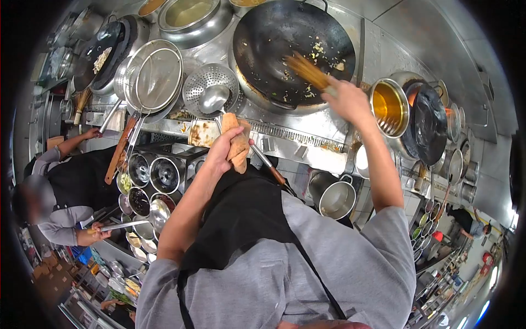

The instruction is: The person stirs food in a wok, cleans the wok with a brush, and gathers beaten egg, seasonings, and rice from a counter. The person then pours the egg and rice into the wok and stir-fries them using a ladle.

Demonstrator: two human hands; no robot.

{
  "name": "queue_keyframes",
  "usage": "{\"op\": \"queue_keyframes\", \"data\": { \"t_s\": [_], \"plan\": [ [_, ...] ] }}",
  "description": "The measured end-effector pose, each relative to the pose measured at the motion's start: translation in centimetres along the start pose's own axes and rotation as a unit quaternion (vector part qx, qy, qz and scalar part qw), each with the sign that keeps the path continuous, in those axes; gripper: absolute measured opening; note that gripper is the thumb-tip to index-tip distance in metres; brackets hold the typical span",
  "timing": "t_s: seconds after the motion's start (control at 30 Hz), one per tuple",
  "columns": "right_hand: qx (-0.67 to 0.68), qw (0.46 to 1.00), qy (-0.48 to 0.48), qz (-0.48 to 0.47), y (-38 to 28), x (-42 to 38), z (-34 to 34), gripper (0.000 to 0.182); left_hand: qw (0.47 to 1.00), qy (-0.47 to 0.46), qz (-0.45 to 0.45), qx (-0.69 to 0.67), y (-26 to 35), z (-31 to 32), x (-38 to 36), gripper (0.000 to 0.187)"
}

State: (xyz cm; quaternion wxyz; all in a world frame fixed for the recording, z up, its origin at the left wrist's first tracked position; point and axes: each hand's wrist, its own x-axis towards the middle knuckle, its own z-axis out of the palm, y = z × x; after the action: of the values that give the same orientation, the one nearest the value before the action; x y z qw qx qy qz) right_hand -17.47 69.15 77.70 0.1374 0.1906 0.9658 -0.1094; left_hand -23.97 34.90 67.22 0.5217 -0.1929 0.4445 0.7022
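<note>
My right hand (pixel 348 102) is closed on a bamboo wok brush (pixel 308 71), its bristles down in a large black wok (pixel 268 41). Small pale and yellow food scraps (pixel 318 49) are scattered over the wok's inner right side. My left hand (pixel 222 148) grips a folded brown cloth (pixel 239 143) in front of the stove. Just beyond it, a ladle (pixel 213 100) rests on a perforated skimmer (pixel 194 82). A metal handle with a wooden end (pixel 276 174) shows past the cloth; which tool it belongs to is partly hidden.
Mesh strainers (pixel 156 79) lie left of the skimmer. A metal pot of amber liquid (pixel 388 107) stands right of the wok. Seasoning containers (pixel 164 174) are at the left, near a co-worker (pixel 76 181) holding a ladle (pixel 159 215). A deep pot (pixel 335 198) sits lower right.
</note>
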Motion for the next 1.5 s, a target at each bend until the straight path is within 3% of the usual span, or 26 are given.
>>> {"op": "queue_keyframes", "data": {
  "t_s": [0.07, 0.13, 0.17, 0.2, 0.27, 0.33, 0.4, 0.47, 0.57, 0.6, 0.7, 0.8, 0.87, 0.9, 1.0, 1.07, 1.1, 1.2, 1.27, 1.33, 1.4, 1.47, 1.5],
  "plan": [
    [0.029, 0.999, -0.017, -0.039, -4.1, -0.6, 1.4, 0.056, 1.0, 0.005, -0.006, -0.002, 0.1, 0.8, 1.2, 0.036],
    [0.058, 0.995, -0.01, -0.085, -3.7, 1.1, 6.8, 0.054, 1.0, 0.019, -0.004, -0.007, 0.0, 2.5, 2.0, 0.042],
    [-0.015, 0.998, -0.056, 0.006, -3.7, 2.5, 6.6, 0.053, 0.999, -0.009, -0.035, 0.003, 0.1, 2.2, 3.1, 0.047],
    [-0.051, 0.993, -0.038, 0.095, -1.0, 5.0, 8.4, 0.05, 0.999, -0.017, -0.029, -0.009, 0.1, 2.5, 3.9, 0.049],
    [0.036, 0.994, -0.01, 0.102, 3.0, 6.4, 6.5, 0.05, 0.999, -0.034, -0.013, -0.034, -0.1, 4.0, 5.9, 0.052],
    [0.027, 0.997, -0.026, 0.061, 0.1, 5.5, 2.6, 0.05, 0.999, -0.034, 0.012, -0.037, -0.1, 6.0, 8.6, 0.054],
    [0.038, 0.998, -0.029, 0.026, -4.2, 4.5, 1.5, 0.052, 0.998, -0.029, -0.037, -0.029, 0.4, 8.7, 11.3, 0.037],
    [0.118, 0.99, 0.043, -0.061, -5.3, 6.8, 7.3, 0.049, 0.996, 0.012, -0.046, -0.07, -0.8, 9.6, 15.4, 0.021],
    [0.061, 0.989, 0.036, 0.126, -3.4, 10.1, 9.3, 0.06, 0.997, 0.058, -0.019, -0.053, -2.4, 9.1, 17.7, 0.013],
    [0.134, 0.981, 0.055, 0.127, -0.8, 11.0, 9.7, 0.057, 0.997, 0.073, 0.014, -0.022, -2.5, 8.7, 17.4, 0.012],
    [0.148, 0.987, -0.004, 0.064, -2.0, 6.2, 3.3, 0.046, 0.989, 0.099, 0.1, 0.051, -2.3, 7.4, 13.9, 0.012],
    [0.189, 0.962, 0.169, -0.103, -6.9, 2.4, 6.6, 0.056, 0.949, 0.122, 0.218, 0.192, -2.8, 5.2, 8.8, 0.027],
    [0.27, 0.938, 0.183, -0.117, -9.8, 0.2, 7.8, 0.059, 0.918, 0.175, 0.275, 0.228, -3.1, 4.0, 6.4, 0.039],
    [0.263, 0.944, 0.186, -0.065, -9.2, 0.7, 9.8, 0.06, 0.909, 0.166, 0.292, 0.247, -2.4, 5.0, 3.5, 0.048],
    [0.283, 0.939, 0.161, 0.115, -4.2, 1.1, 13.7, 0.06, 0.863, 0.221, 0.384, 0.243, -1.1, 5.0, 0.5, 0.052],
    [0.32, 0.923, 0.177, 0.119, -1.0, 0.3, 14.4, 0.06, 0.831, 0.267, 0.409, 0.268, -0.3, 5.6, -1.0, 0.047],
    [0.353, 0.916, 0.164, 0.097, -2.3, -2.3, 11.2, 0.059, 0.817, 0.278, 0.425, 0.274, -0.4, 6.6, -1.9, 0.044],
    [0.327, 0.917, 0.212, -0.089, -8.7, -6.6, 9.0, 0.063, 0.768, 0.298, 0.47, 0.318, -1.1, 7.5, -3.0, 0.039],
    [0.357, 0.906, 0.213, -0.08, -11.5, -8.2, 10.3, 0.062, 0.724, 0.317, 0.488, 0.37, -1.3, 8.7, -3.9, 0.038],
    [0.294, 0.943, 0.154, 0.024, -7.9, -6.2, 13.4, 0.063, 0.718, 0.311, 0.499, 0.373, -1.1, 9.4, -4.5, 0.039],
    [0.29, 0.94, 0.118, 0.134, -2.5, -5.3, 16.7, 0.065, 0.715, 0.318, 0.502, 0.368, -1.0, 9.8, -4.9, 0.04],
    [0.318, 0.932, 0.151, 0.085, 0.6, -6.7, 15.6, 0.062, 0.714, 0.336, 0.499, 0.358, -0.9, 10.3, -4.9, 0.042],
    [0.348, 0.923, 0.162, 0.03, -1.5, -8.5, 12.6, 0.059, 0.708, 0.338, 0.511, 0.352, -1.0, 10.3, -4.8, 0.043]
  ]
}}
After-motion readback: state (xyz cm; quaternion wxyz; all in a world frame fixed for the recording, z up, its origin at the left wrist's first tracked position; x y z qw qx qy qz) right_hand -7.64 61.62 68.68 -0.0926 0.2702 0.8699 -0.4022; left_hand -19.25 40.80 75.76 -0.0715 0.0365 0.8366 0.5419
